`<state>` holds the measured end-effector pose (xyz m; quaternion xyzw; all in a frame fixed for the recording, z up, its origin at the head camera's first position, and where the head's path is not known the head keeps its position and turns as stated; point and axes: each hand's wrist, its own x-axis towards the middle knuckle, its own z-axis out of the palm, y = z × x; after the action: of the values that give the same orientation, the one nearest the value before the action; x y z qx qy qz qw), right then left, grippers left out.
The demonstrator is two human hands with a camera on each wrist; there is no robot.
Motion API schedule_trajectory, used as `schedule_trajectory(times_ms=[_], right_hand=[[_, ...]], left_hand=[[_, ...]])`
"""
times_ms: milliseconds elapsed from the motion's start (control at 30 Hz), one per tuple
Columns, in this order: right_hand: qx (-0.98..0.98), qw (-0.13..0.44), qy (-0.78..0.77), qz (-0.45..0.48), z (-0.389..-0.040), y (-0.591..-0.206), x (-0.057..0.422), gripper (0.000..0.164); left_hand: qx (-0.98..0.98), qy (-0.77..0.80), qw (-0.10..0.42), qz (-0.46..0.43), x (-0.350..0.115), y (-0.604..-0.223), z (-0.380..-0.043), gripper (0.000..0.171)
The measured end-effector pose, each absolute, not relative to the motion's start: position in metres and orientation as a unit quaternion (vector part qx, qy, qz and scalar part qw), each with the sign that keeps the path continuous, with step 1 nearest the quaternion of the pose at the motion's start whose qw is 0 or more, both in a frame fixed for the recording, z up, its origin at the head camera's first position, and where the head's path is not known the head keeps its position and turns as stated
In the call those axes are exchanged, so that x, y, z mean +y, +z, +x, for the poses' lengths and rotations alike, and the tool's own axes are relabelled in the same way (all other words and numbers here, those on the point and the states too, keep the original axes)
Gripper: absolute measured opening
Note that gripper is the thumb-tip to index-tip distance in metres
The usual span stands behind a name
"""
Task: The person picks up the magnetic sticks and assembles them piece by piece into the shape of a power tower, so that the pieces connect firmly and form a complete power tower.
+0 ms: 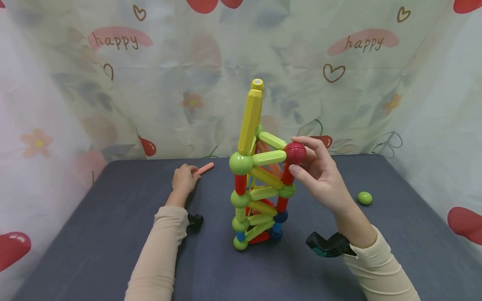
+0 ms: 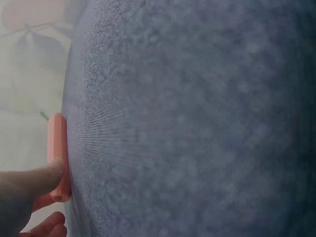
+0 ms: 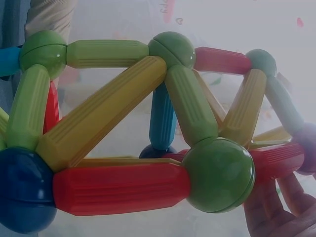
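Note:
A tower of ribbed magnetic rods and balls (image 1: 263,205) stands upright in the middle of the table. My right hand (image 1: 324,175) grips the red ball (image 1: 295,153) at its upper right corner, the index finger on top and the thumb low on the near side. In the right wrist view, those fingers (image 3: 276,207) lie by a red rod (image 3: 279,160). Farther left, my left hand (image 1: 184,179) pinches a pink rod (image 1: 205,168) near the table's back edge. The thumb (image 2: 42,177) lies across this rod in the left wrist view, with more pink beneath it.
A loose green ball (image 1: 364,198) lies on the dark table (image 1: 94,234) to the right of the tower. One long yellow rod (image 1: 250,121) leans up from the tower's top left green ball (image 1: 241,163). A printed cloth (image 1: 233,50) hangs behind the table.

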<state>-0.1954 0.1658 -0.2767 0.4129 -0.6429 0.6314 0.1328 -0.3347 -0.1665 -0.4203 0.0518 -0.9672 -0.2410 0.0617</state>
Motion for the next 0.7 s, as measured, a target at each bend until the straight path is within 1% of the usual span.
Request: schedule_trajectory(times_ms=[133, 233, 367, 533, 600, 700], right_hand=[[-0.641, 0.131, 0.633, 0.414, -0.195, -0.277, 0.166, 0.046], [-0.642, 0.133, 0.63, 0.415, -0.195, -0.277, 0.166, 0.047], [-0.643, 0.137, 0.624, 0.423, -0.196, -0.278, 0.167, 0.053], [-0.641, 0.135, 0.616, 0.439, -0.196, -0.28, 0.17, 0.061], [-0.648, 0.132, 0.611, 0.435, -0.197, -0.28, 0.171, 0.064], [-0.657, 0.132, 0.606, 0.429, -0.198, -0.28, 0.172, 0.064]], left_hand=[[-0.963, -0.253, 0.071, 0.062, -0.166, -0.418, -0.334, 0.025], [-0.949, -0.303, 0.076, 0.052, -0.166, -0.414, -0.331, 0.026], [-0.899, -0.426, 0.094, 0.033, -0.166, -0.398, -0.321, 0.033], [-0.795, -0.594, 0.121, -0.004, -0.154, -0.356, -0.296, 0.037], [-0.749, -0.65, 0.125, -0.029, -0.147, -0.334, -0.28, 0.038], [-0.689, -0.707, 0.131, -0.084, -0.135, -0.301, -0.254, 0.037]])
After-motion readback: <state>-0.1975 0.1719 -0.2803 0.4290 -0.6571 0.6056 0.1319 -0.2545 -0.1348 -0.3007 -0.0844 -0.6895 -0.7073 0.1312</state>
